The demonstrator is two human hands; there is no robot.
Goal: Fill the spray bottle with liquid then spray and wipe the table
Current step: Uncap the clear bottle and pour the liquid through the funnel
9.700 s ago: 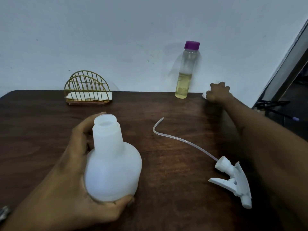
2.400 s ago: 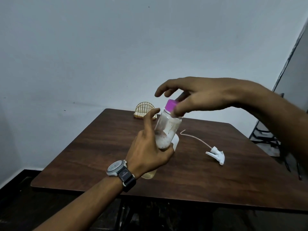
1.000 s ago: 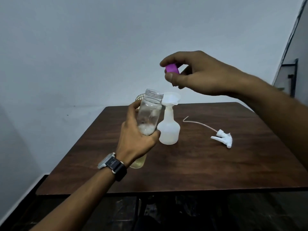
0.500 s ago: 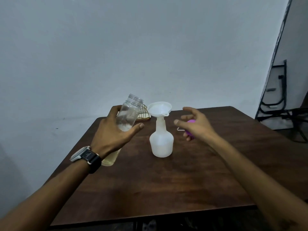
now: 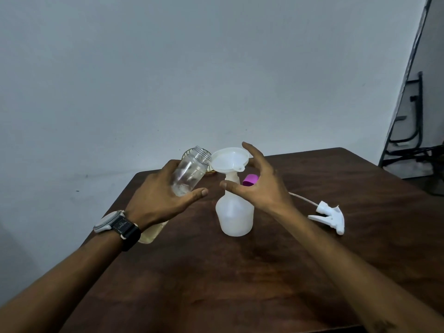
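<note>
Left hand: fingers curl round the uncapped liquid bottle, tilted toward the funnel. The funnel sits in the spray bottle, upright mid-bench. Right hand: fingers spread beside funnel, gripping nothing. Trigger head lies apart. Pouring apparently not begun; refitting, spraying, wiping remain.

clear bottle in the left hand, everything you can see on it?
Clear bottle: transparent, plastic-looking cylinder with a threaded mouth, uncapped. Tilted, mouth up and rightward, close beside the rim of the white funnel; contact unclear. Yellowish liquid sits in its lower end, by the wrist. The left hand grips its middle, holding it above the table; nothing pours yet.
</note>
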